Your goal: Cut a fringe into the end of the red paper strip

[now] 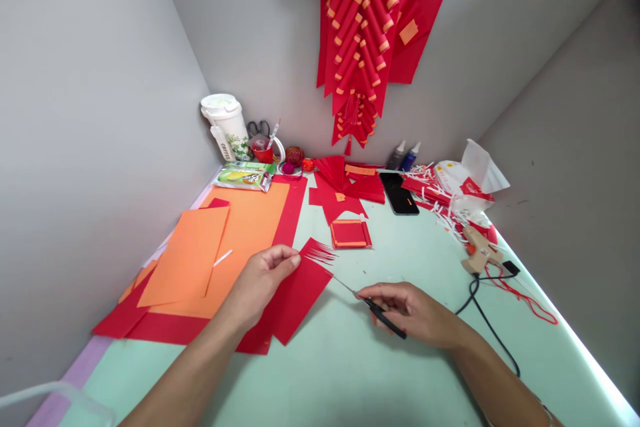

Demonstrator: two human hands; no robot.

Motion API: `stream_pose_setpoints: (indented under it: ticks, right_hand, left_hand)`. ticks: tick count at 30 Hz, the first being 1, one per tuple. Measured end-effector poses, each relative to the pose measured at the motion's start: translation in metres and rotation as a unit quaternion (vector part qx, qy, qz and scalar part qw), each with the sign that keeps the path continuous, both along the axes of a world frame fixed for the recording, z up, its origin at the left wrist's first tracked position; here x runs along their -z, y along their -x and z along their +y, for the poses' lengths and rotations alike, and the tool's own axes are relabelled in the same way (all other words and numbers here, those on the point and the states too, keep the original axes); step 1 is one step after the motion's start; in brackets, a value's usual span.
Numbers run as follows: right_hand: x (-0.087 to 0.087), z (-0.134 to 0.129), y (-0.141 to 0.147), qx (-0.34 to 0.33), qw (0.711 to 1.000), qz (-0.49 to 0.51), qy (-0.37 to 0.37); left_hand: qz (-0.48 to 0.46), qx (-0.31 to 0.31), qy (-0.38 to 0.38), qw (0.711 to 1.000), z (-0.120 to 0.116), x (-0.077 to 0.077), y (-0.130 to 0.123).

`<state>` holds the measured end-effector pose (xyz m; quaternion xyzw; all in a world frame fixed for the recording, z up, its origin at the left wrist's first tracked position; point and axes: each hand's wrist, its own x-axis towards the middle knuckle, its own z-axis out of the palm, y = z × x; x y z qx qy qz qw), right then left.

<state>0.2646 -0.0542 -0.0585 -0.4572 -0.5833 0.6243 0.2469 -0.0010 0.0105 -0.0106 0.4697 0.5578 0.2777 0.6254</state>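
Between thumb and fingers, my left hand (267, 280) pinches a red paper strip (304, 293). Its upper right edge is cut into a fringe of thin slits. My right hand (410, 313) is closed round the black handles of scissors (383, 317). The thin scissor blades point up and left, with their tip at the right edge of the strip. Under and left of my left hand lie large red sheets (170, 328) and orange sheets (185, 257). Beyond the strip sits a small red paper square with orange borders (350, 233).
Red paper firecracker decorations (363, 27) hang on the back wall. A white cup (227, 127), a snack packet (243, 177) and a phone (399, 195) stand or lie at the back. On the right are paper scraps (435, 197), a glue gun (480, 250) with its black cable, and red cord (530, 300).
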Motion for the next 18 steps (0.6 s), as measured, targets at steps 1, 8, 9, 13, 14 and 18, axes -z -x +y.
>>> stream_pose_setpoints:
  ticks: [1,8,9,13,14,18]
  right_hand:
    - [0.0000,-0.0002,0.0003,0.001,1.000,0.001,0.001]
    - [-0.0017,-0.0004,0.0003,0.007,1.000,0.002,0.004]
    - [-0.0013,-0.0003,0.0001,0.006,1.000,0.001,0.003]
    - [0.0004,-0.0005,0.0004,0.005,1.000,-0.004,-0.004]
    - [0.0003,-0.0006,0.0007,0.005,1.000,-0.005,-0.005]
    - [-0.0023,-0.0012,0.0016,0.007,1.000,-0.004,-0.005]
  left_hand:
    - [0.002,0.001,0.002,1.000,-0.0005,-0.0007,-0.0004]
    - [0.016,0.002,0.005,1.000,-0.0028,-0.0029,-0.0023]
    - [0.014,0.006,0.003,1.000,-0.0028,-0.0024,-0.0023]
    - [0.014,0.007,-0.005,1.000,-0.0026,-0.0010,-0.0021]
    - [0.016,0.006,-0.004,1.000,-0.0026,-0.0010,-0.0022]
    - [0.018,0.002,-0.001,1.000,-0.0027,-0.0010,-0.0022]
